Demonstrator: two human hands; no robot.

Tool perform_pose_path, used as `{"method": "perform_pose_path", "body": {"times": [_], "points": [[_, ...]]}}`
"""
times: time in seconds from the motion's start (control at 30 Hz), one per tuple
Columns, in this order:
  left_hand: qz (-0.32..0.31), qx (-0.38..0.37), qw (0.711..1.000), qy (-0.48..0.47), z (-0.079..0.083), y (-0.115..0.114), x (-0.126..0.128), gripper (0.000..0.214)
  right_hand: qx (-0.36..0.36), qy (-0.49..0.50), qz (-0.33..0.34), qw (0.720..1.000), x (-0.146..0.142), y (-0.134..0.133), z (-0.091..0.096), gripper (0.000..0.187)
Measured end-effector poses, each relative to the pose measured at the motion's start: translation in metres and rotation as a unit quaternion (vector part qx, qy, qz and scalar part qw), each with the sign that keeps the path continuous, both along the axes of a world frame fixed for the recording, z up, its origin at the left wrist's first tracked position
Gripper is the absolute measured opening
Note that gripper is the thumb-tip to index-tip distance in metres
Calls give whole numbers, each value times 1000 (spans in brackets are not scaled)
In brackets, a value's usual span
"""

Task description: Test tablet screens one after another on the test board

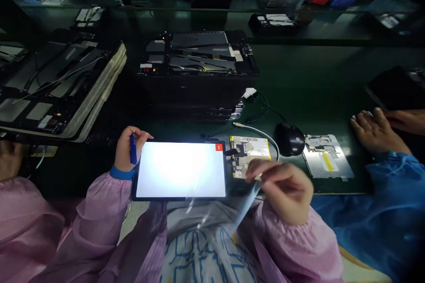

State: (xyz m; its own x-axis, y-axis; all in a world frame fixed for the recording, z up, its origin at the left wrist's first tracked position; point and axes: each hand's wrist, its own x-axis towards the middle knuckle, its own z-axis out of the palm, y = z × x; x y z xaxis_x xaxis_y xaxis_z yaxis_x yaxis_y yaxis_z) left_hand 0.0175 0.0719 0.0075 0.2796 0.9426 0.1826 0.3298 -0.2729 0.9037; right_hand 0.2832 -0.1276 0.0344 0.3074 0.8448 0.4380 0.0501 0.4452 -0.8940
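A tablet screen, lit plain white with a small red square in its top right corner, lies in front of me at the table's near edge. My left hand is closed at its left edge, with a blue pen-like tool held against the fingers. To the right of the screen, my right hand is raised and pinches a clear plastic film that hangs down and catches the light. Beside the screen, partly behind that hand, lies a battery and circuit board assembly, joined to the screen by a dark flat cable.
Behind the screen stands a tall stack of tablet panels; another stack is at left. A black mouse, a white cable and a metal-backed part lie at right. A co-worker's hand rests there.
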Motion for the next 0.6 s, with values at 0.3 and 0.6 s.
{"method": "perform_pose_path", "body": {"times": [0.3,0.6], "points": [[16,13,999,33,0,2,0,16,67,-226,283,930,-75,10,-4,33],[18,0,999,36,3,0,0,19,92,-267,375,883,-108,2,-21,52]]}}
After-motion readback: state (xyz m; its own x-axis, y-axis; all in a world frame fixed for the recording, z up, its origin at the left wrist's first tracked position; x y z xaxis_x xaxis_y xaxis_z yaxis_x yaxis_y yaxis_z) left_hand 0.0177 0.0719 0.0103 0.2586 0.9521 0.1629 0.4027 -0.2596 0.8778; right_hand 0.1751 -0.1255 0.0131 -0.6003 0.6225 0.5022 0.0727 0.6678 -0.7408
